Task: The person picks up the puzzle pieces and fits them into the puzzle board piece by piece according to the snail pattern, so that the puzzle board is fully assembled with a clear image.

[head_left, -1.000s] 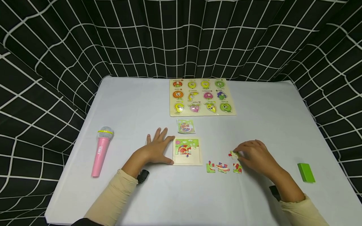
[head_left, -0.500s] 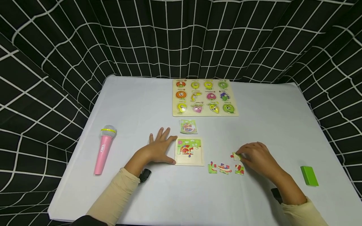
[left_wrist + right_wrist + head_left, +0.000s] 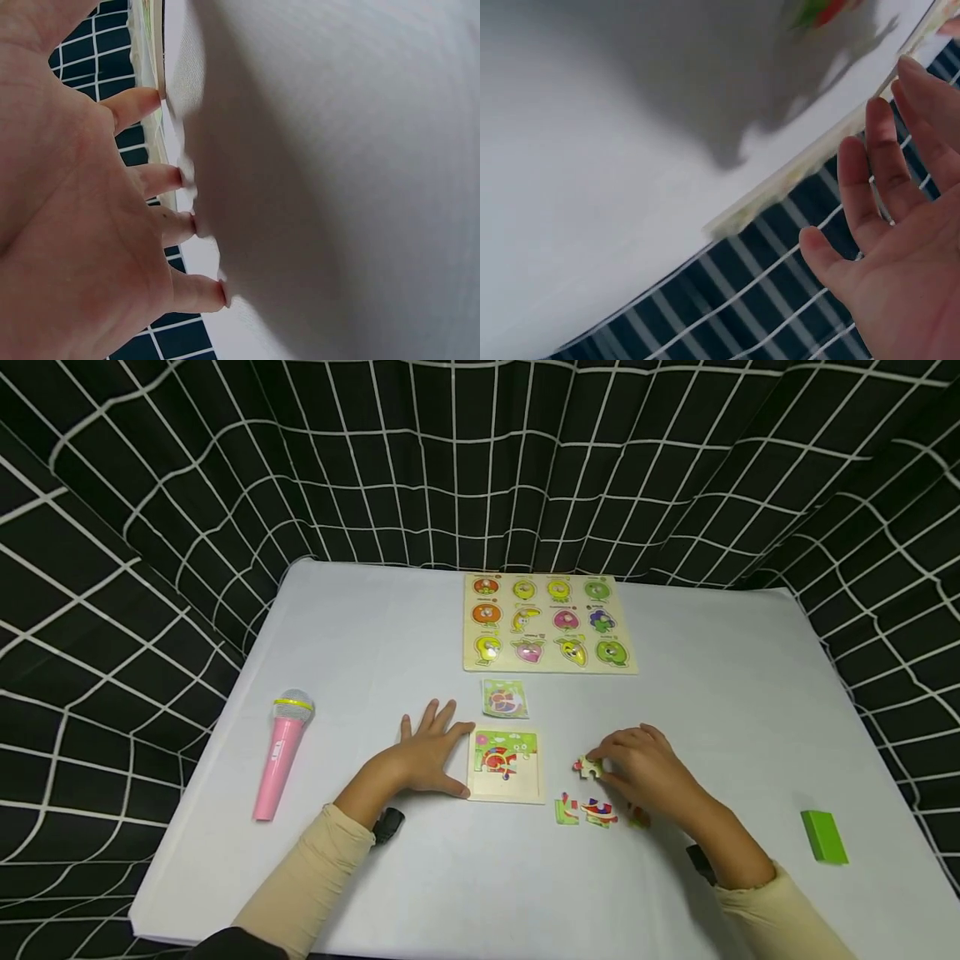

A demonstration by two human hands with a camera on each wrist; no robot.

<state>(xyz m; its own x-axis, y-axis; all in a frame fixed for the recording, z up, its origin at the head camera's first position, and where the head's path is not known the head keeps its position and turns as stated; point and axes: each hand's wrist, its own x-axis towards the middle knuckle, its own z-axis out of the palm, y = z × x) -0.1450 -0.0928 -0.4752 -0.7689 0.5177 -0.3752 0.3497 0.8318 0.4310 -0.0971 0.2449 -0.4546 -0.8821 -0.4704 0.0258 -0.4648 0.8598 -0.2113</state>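
Note:
My right hand (image 3: 645, 768) pinches a jigsaw piece (image 3: 591, 767), pale green with a red knob, between thumb and fingertips in the head view. It hangs over the table to the right of a square wooden puzzle tray (image 3: 506, 789). Fitted pieces fill the tray's upper part with a green and red picture; its lower part shows bare wood. Spread wide, my left hand (image 3: 423, 760) touches the tray's left edge with thumb and index finger. Below the held piece lie loose jigsaw pieces (image 3: 600, 812), one partly hidden by the right hand. The held piece is hidden in the right wrist view.
Behind the tray lies a small picture card (image 3: 505, 699), and farther back a wooden fruit puzzle board (image 3: 506, 625). A pink microphone (image 3: 277, 768) lies at the left, a green block (image 3: 825, 837) at the right. A black checked curtain (image 3: 450, 468) surrounds the white table's back and sides.
My right hand has moved left toward the tray with the jigsaw piece, now partly covering the rightmost loose piece. The left hand stays at the tray's edge; the head view has shifted slightly.

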